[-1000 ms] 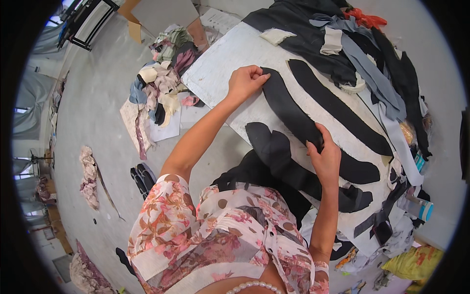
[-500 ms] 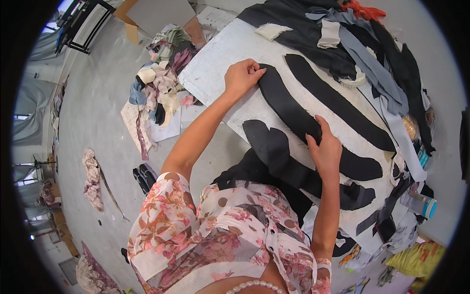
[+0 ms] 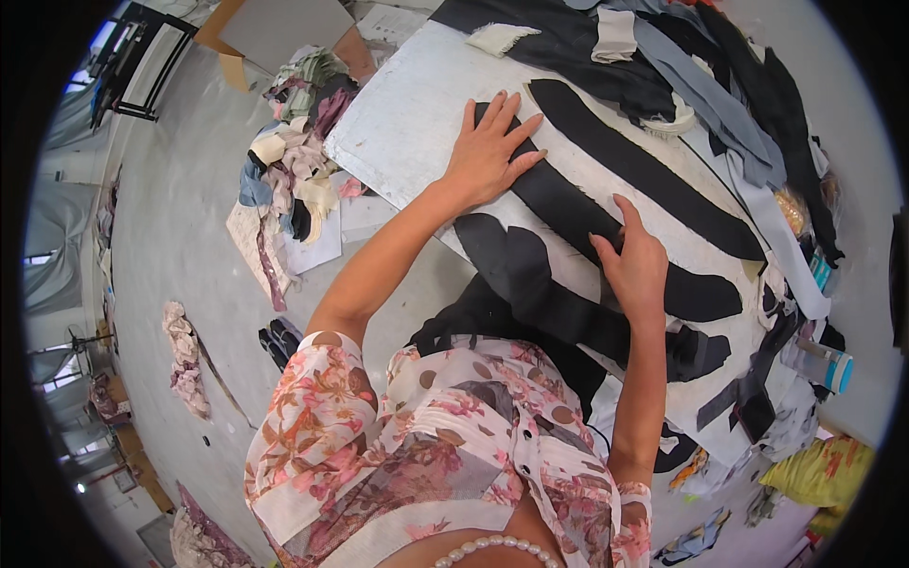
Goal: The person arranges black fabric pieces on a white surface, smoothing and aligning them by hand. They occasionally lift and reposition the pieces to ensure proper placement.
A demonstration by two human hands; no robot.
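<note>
A long black fabric strip (image 3: 565, 205) lies slantwise on the pale work table (image 3: 393, 118). On its far left end my left hand (image 3: 485, 161) rests flat, fingers spread. Around the strip's middle is my right hand (image 3: 634, 270), its thumb and forefinger apart and touching the cloth; its other fingers are mostly hidden. Beyond lies a second black strip (image 3: 634, 163), roughly parallel, with a pale layer showing at its ends. Nearer me, a curved black piece (image 3: 530, 284) hangs partly over the table's near edge.
Dark cloth (image 3: 568, 62) and grey strips (image 3: 705, 104) are heaped along the table's far side. A scrap pile (image 3: 294, 170) lies left of the table. At right stand a blue-lidded container (image 3: 835, 371) and a yellow bundle (image 3: 822, 471).
My left hand has gone from pinching the strip's end to lying flat on it with fingers spread. My right hand stays near the strip's middle. The view has shifted slightly.
</note>
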